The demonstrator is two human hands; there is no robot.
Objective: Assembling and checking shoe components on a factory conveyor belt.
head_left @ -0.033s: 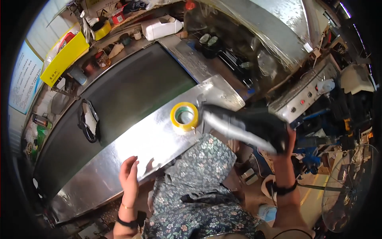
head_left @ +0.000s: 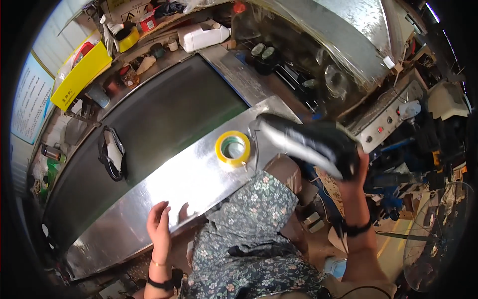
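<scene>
My right hand (head_left: 359, 167) is closed around one end of a black shoe (head_left: 318, 144) with a pale underside, held off the right end of the metal ledge. Motion blurs the shoe. My left hand (head_left: 158, 222) is empty, its fingers apart, over the front edge of the shiny metal ledge (head_left: 149, 194). On that ledge, left of the shoe's tip, lies a roll of yellow tape (head_left: 232, 148). A black shoe upper (head_left: 112, 153) with a whitish inside rests on the dark belt (head_left: 164, 107) behind the ledge.
Beyond the belt a shelf carries a yellow box (head_left: 79, 70), several jars and a white plastic jug (head_left: 204, 36). Farther right, dark shoes (head_left: 264, 51) sit beside metal bars. A control panel (head_left: 393, 112) with buttons stands at the right, above a wire fan guard (head_left: 435, 234).
The shoe in my right hand has tilted and shifted slightly upward. My left hand has barely moved, and the tape appears slightly lower in the view.
</scene>
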